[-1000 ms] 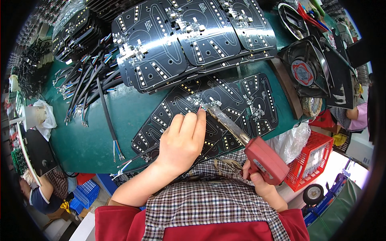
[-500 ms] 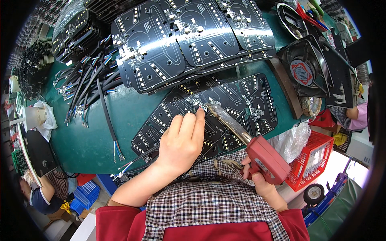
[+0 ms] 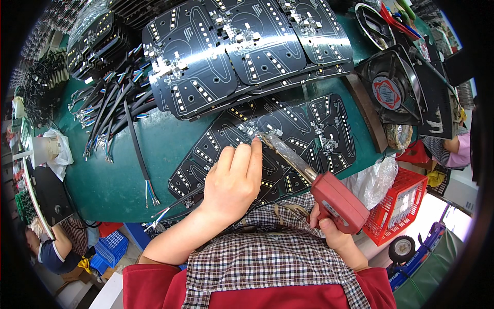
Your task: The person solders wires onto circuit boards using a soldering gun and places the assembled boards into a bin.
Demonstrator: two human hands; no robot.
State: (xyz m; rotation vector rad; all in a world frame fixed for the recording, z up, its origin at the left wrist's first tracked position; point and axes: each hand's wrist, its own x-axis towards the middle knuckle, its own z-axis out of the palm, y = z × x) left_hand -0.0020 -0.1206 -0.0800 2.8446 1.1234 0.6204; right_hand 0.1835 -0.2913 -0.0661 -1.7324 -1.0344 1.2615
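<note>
Right now, we have both hands over the black circuit board [image 3: 283, 114], which lies on the green table [image 3: 121, 177] just in front of our checked apron [image 3: 267, 260]. Our left hand [image 3: 232, 174] reaches over it, fingers curled close together, the index fingertip down by the cluster of small parts near its middle; we cannot tell whether anything is pinched there. Our right hand [image 3: 332, 233] is wrapped around the handle of the red soldering gun [image 3: 338, 202], whose metal barrel slants up and to the left, its tip just beside that left fingertip. A dark cable [image 3: 182, 199] with coloured wire ends lies by our left wrist. Beyond the board we see a stack of black boards [image 3: 265, 54]; left of it, a bundle of cables [image 3: 107, 110], and to the right, a black fan [image 3: 388, 92].
</note>
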